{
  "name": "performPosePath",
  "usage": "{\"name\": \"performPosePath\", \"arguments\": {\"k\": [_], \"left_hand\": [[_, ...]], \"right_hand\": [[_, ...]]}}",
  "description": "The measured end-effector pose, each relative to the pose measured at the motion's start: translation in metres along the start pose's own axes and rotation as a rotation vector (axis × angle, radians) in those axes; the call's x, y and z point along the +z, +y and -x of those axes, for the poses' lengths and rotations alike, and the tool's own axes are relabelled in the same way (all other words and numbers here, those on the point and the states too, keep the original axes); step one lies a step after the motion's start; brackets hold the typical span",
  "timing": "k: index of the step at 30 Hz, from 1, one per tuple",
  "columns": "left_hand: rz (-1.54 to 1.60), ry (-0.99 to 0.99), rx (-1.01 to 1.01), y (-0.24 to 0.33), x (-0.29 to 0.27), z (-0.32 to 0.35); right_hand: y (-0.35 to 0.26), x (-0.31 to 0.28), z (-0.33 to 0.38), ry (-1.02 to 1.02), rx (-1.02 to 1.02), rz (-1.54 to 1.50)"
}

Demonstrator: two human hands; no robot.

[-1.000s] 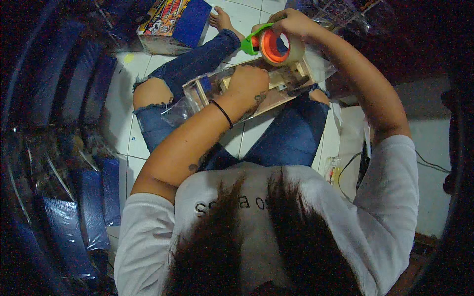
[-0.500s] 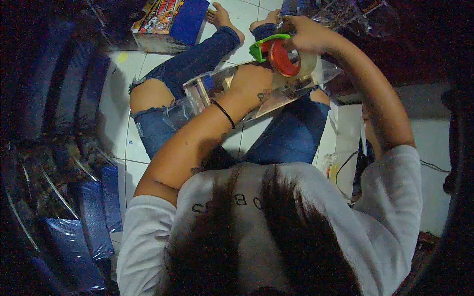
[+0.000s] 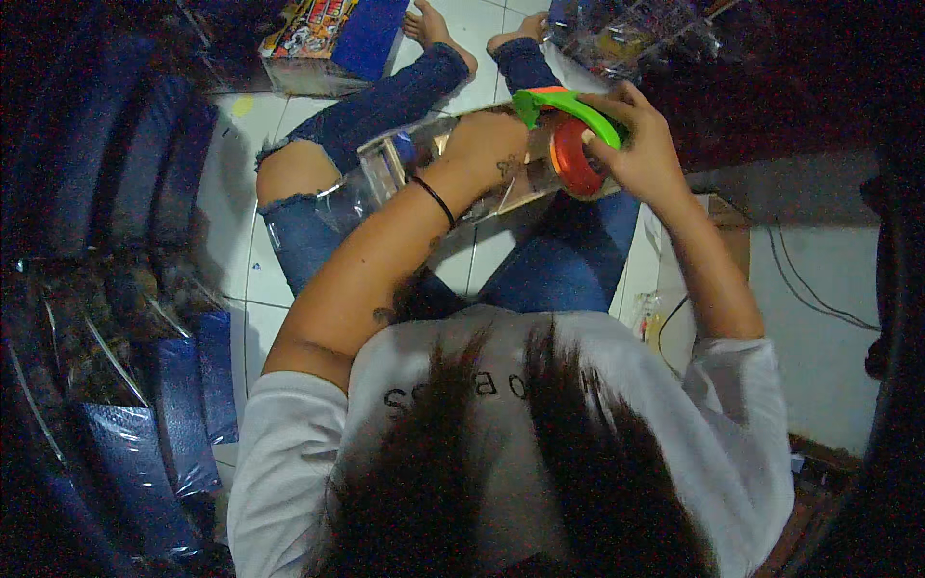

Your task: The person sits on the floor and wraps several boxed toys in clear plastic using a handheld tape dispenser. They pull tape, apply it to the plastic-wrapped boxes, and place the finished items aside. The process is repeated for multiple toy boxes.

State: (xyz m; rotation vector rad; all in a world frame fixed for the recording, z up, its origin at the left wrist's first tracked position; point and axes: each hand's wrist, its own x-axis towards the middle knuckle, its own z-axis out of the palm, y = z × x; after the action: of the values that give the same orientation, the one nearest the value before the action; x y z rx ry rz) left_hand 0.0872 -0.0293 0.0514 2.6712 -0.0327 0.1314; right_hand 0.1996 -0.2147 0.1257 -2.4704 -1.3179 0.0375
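Tape dispenser (image 3: 576, 144): green handle, red-orange roll, up over the person's lap, just right of the clear package.
Right hand (image 3: 641, 154): fingers wrapped closed around the dispenser's handle and roll, a firm grip.
Left hand (image 3: 491, 154): pressed flat on the clear package, fingers curled over its top; a black band sits on the wrist.
Clear package (image 3: 414, 169): see-through wrapped box lying across the knees, long axis running left to right, tilted up toward the right.
Dispenser heading: green handle stretches left over the package, roll at the right end; long axis roughly level.
In the way: the left hand covers the package's middle, so the contact point of the tape cannot be made out.
Colourful box (image 3: 332, 34): flat, blue and multicoloured, on the tiled floor (image 3: 236, 241) by the feet.
Blue packs (image 3: 145, 443): shiny wrapped stacks at the left edge, dim.
Clear packs (image 3: 636, 34): glossy pile top right.
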Motion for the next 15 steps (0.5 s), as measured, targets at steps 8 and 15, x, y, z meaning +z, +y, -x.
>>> {"name": "performPosePath", "arguments": {"k": [8,15], "left_hand": [[0.007,0.011,-0.043,-0.014,0.008,-0.01],[-0.04,-0.046,0.036,-0.032,0.003,-0.014]], "right_hand": [[-0.047,0.004,0.142,-0.029,0.175,-0.112],[-0.041,0.05,0.103,-0.301,0.191,0.083]]}}
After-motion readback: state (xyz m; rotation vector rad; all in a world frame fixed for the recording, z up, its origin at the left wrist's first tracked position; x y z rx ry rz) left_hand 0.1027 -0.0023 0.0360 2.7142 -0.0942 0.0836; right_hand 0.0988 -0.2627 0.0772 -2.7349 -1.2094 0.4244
